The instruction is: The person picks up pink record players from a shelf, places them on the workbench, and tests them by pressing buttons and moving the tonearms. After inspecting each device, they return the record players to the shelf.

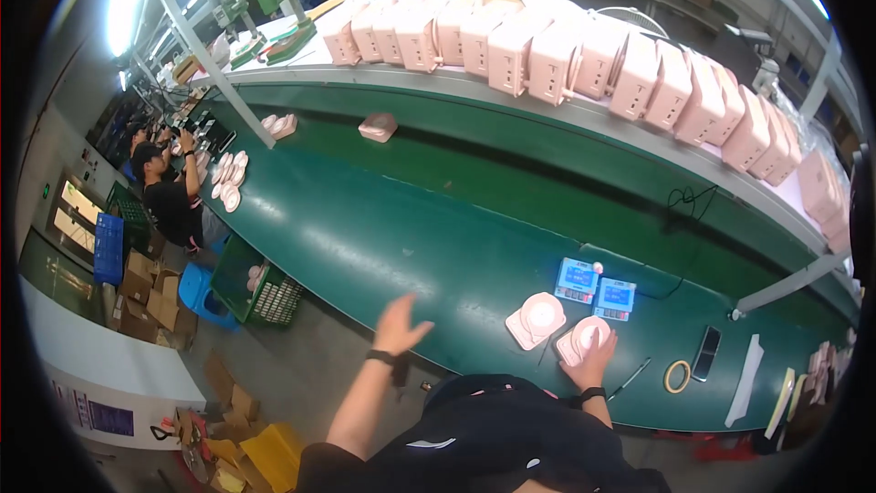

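My right hand (595, 356) rests flat on a pink square part with a round white centre (578, 340) near the front edge of the green conveyor belt (392, 228). A second, similar pink part (536, 319) lies just to its left, untouched. My left hand (398, 324) hovers open, fingers spread, above the belt's front edge, holding nothing. Behind the pink parts sit two small blue-and-white devices (595, 288).
A long row of pink boxes (584, 59) lines the raised shelf behind the belt. More pink parts (378, 127) lie farther up the belt. A tape ring (677, 376), dark phone (706, 352) and pen (631, 378) lie at right. Another person (169, 196) works at far left near crates and cardboard boxes.
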A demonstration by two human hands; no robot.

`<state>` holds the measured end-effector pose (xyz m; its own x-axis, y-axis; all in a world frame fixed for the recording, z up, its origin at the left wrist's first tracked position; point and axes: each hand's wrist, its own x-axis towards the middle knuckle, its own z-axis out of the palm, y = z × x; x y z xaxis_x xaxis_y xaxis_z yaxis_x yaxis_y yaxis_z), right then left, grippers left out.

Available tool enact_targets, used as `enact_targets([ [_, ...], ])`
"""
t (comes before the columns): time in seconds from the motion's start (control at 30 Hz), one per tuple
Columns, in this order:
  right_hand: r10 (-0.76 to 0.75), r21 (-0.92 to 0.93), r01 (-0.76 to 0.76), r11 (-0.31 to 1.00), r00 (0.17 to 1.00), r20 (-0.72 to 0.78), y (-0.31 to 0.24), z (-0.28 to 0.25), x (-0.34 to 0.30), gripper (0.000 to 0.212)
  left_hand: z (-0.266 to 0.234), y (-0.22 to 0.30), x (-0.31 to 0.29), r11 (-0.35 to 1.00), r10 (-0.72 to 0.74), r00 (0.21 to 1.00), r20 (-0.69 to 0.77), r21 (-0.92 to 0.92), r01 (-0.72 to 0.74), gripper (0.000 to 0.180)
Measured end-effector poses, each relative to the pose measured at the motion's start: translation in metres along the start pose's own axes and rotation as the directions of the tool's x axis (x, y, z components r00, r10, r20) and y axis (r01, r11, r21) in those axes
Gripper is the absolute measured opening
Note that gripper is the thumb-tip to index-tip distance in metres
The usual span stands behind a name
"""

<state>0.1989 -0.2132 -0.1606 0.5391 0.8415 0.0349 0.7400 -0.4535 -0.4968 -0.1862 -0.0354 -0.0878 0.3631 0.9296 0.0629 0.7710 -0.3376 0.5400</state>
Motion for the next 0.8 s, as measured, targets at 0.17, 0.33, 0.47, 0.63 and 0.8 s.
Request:
enact_targets([
  [0.17,-0.105,0.056,0.097,0.994,0.983,0.152,0.015,-0.008,-0.004,0.108,0.13,0.065,0.029,0.968,0.249,0.913,0.323,-0.064,-0.241,0.102],
  [0.33,-0.112,-0.093,0.142,0.986,0.956,0.271,0.032,-0.02,-0.011,0.109,0.162,0.116,0.055,0.967,0.236,0.836,0.495,-0.038,-0.25,0.12],
  [0.47,-0.057,0.013,0.056,0.998,0.974,0.22,0.051,-0.005,-0.024,0.112,0.162,0.135,0.054,0.968,0.217,0.873,0.437,0.017,-0.249,0.126],
  [0.63,0.003,0.221,-0.018,0.975,0.998,0.07,0.028,-0.006,-0.031,0.119,0.162,0.144,0.043,0.974,0.122,0.894,0.431,0.123,-0.192,0.128],
  [0.8,0.059,0.111,-0.075,0.991,0.988,0.141,0.019,-0.007,-0.019,0.123,0.16,0.143,0.038,0.965,0.122,0.905,0.407,0.163,-0.204,0.129],
])
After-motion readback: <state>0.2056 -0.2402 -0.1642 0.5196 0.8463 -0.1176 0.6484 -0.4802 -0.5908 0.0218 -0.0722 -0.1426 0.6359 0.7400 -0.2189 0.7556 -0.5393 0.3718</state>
